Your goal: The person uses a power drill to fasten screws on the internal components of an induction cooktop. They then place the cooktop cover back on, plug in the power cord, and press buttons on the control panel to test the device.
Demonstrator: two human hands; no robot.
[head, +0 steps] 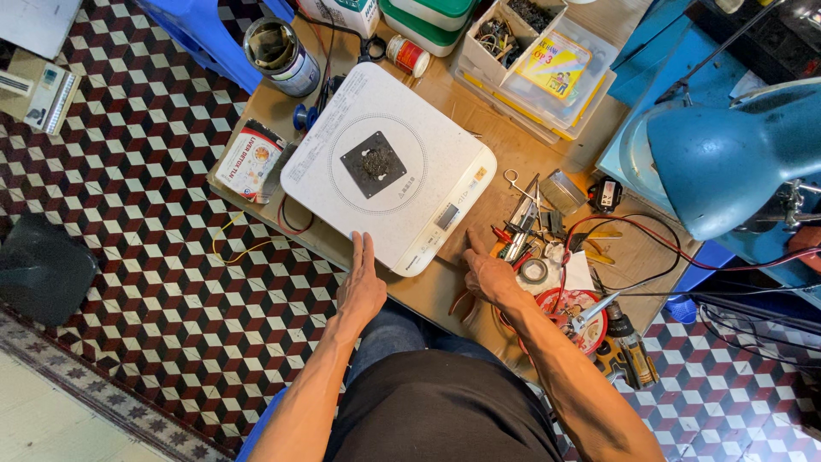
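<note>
— Left hand [363,287]?
— Lower centre of the frame, flat, palm down, fingers pressed together and pointing up-frame. Fingertips touching the near edge of the white cooktop [389,162]. Forearm running straight up from the bottom edge. Holding nothing.
— Right hand [489,272]?
— Just right of centre, at the cooktop's near right corner. Index finger stretched out toward that corner, other fingers curled loosely under. Nothing pinched. Wrist bent, forearm coming in at a slant from lower right.
— Cooktop itself?
— Middle of the frame, lying flat and skewed on the wooden table [513,154]. Dark square plate [374,164] in its ringed centre, small display near the right-hand edge.
— Around the right hand?
— Clutter of pliers and scissors [520,224] just beyond the fingers, tape roll [534,271] beside the knuckles, red dish [575,318] and drill [631,346] lower right.
— Elsewhere?
— Tin can [280,56] upper left, blue lamp [727,158] at the right edge, checkered floor [154,214] on the left.
</note>
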